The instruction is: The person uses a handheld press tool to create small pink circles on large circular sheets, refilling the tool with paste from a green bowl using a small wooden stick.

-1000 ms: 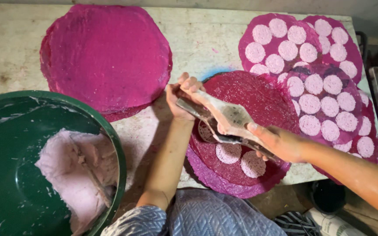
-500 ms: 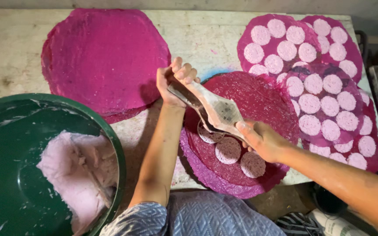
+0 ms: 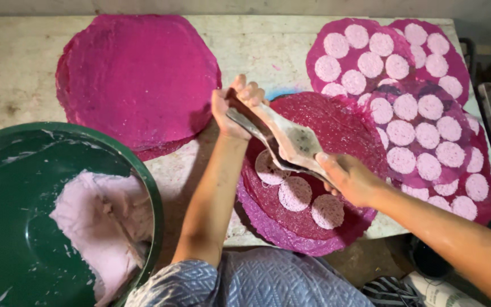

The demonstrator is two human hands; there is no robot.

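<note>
Both hands are holding one long metal tool (image 3: 288, 142), smeared with pale paste, slantwise above the front pink sheet (image 3: 336, 119). The left hand (image 3: 231, 111) is closing its grip on the upper end; the right hand (image 3: 350, 179) is clamping its grip on the lower end. Held at both ends, the tool is hanging just over the sheet, apparently for control, directly above the uppermost of three pale paste discs (image 3: 295, 193). Those discs are lying on the sheet's near part. Filled sheets (image 3: 421, 113), carrying many discs, are overlapping at the right of the bench (image 3: 257, 45). A bare stack of pink sheets (image 3: 137, 79) is lying at left. The green basin (image 3: 12, 227), holding pale dough (image 3: 100, 227), is standing beside the left arm, within reach.
</note>
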